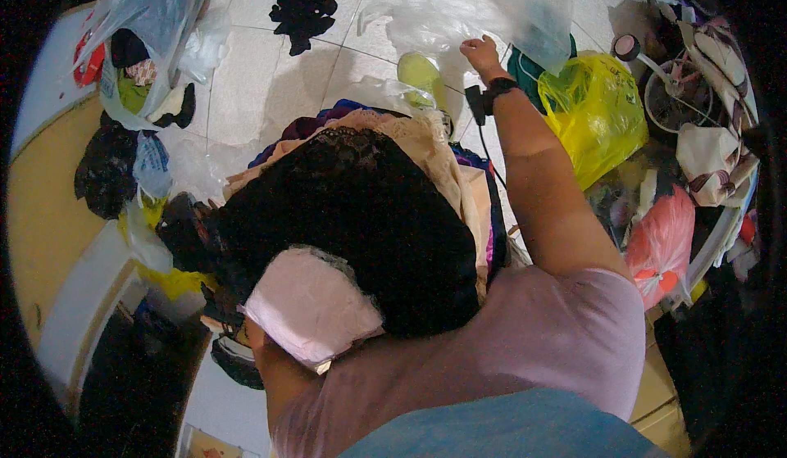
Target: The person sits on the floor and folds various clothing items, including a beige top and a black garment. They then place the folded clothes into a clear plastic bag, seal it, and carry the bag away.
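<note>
My right arm is stretched forward, and my right hand (482, 57), its fingers curled, is at the edge of clear plastic bags (430, 12) on the tiled floor. Whether it grips the plastic is unclear. A black wristband with a small device (479, 101) and a cable is on that wrist. A pink folded bundle (313, 304), partly edged with clear wrap, lies over my left forearm (276, 356) and hides my left hand. Black lace-trimmed cloth (344, 212) spreads before me. Beneath it are beige lace-edged fabric (393, 129) and purple fabric (301, 127).
A yellow plastic bag (596, 114) and dark green item (529, 68) sit beside my right arm. Farther right are a pink bag (664, 243) and a wheel (676, 95). A clear bag of clothing (147, 40) stands left. Crumpled black cloth (303, 15) lies ahead.
</note>
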The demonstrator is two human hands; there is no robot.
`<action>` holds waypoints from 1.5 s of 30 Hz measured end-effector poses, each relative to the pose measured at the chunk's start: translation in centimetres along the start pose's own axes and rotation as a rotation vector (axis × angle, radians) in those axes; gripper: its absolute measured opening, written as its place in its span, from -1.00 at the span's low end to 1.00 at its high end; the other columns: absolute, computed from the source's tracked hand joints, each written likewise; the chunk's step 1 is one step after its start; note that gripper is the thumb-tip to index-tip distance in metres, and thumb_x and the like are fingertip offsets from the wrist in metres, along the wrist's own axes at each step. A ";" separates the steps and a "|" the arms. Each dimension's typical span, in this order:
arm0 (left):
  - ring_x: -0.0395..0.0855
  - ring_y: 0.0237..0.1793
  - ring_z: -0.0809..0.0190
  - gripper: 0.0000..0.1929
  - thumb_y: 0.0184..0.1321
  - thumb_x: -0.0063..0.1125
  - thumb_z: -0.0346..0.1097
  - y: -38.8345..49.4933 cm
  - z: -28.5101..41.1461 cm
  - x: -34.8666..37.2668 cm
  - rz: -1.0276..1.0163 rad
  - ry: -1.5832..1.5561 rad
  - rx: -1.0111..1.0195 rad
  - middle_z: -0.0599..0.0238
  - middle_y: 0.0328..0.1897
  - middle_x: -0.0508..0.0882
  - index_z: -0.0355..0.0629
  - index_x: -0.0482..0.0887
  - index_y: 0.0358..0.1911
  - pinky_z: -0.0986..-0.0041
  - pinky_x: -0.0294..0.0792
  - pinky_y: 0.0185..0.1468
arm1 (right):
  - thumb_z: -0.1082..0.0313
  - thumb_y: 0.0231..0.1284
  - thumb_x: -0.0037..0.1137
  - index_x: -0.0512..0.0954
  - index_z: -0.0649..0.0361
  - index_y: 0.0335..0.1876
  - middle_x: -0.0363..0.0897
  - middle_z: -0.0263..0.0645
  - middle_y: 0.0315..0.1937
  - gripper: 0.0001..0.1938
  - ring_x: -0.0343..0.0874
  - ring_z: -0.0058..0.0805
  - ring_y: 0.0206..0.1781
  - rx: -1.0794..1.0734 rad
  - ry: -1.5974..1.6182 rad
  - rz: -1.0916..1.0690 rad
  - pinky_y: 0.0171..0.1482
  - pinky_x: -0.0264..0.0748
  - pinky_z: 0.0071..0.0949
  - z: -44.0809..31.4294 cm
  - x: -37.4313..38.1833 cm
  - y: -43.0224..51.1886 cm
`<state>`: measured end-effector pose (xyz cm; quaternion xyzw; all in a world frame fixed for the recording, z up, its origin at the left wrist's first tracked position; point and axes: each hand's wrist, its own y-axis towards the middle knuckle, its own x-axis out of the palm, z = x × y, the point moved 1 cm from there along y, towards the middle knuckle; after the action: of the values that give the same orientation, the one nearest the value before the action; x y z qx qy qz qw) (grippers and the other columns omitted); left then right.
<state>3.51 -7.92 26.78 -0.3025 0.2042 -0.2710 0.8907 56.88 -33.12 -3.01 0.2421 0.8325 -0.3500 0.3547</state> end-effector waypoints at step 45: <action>0.62 -0.03 0.41 -0.64 0.20 0.20 -0.33 -8.6 15.6 2.9 0.090 -0.188 0.670 0.34 0.06 0.67 -0.12 0.60 0.09 0.70 0.19 -0.27 | 0.36 0.29 0.13 0.59 0.23 -0.10 0.61 -0.18 -0.24 -0.84 0.60 -0.28 -0.15 -0.687 0.016 0.737 -0.06 0.49 -0.42 -11.8 -33.0 -25.5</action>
<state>10.87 -8.76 43.27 -0.0077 0.0339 -0.2545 0.9665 56.13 -45.61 38.45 0.3918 0.7617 0.0947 0.5073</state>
